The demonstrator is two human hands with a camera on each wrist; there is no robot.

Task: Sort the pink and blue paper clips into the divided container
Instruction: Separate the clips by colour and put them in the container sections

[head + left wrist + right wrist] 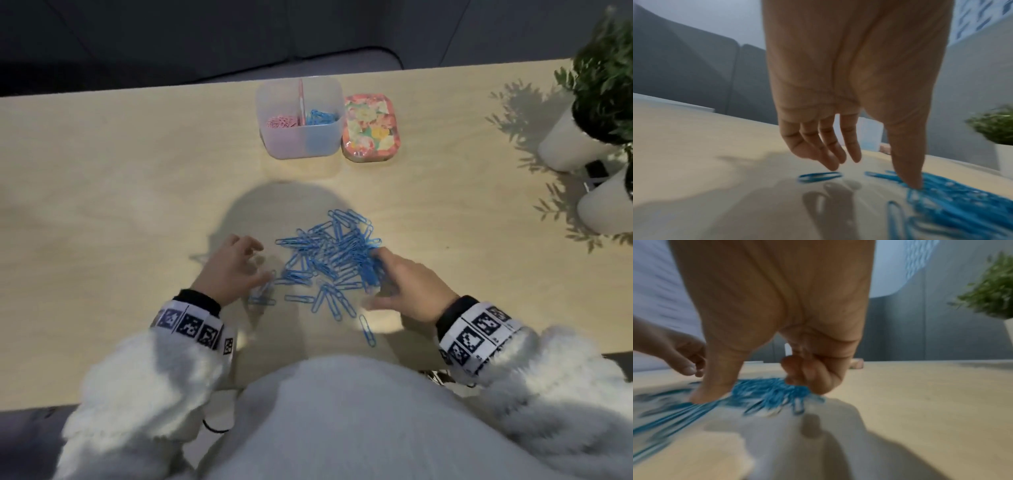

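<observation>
1. Right hand [407, 284] has its fingers curled, pinching a bunch from the blue paper clips [329, 260] heaped near the worktop's front edge.
2. Left hand [233, 267] hovers, fingers apart.
3. Risk: interlocked clips could trail and drop before reaching the divided container [301, 144] at the back edge.
</observation>
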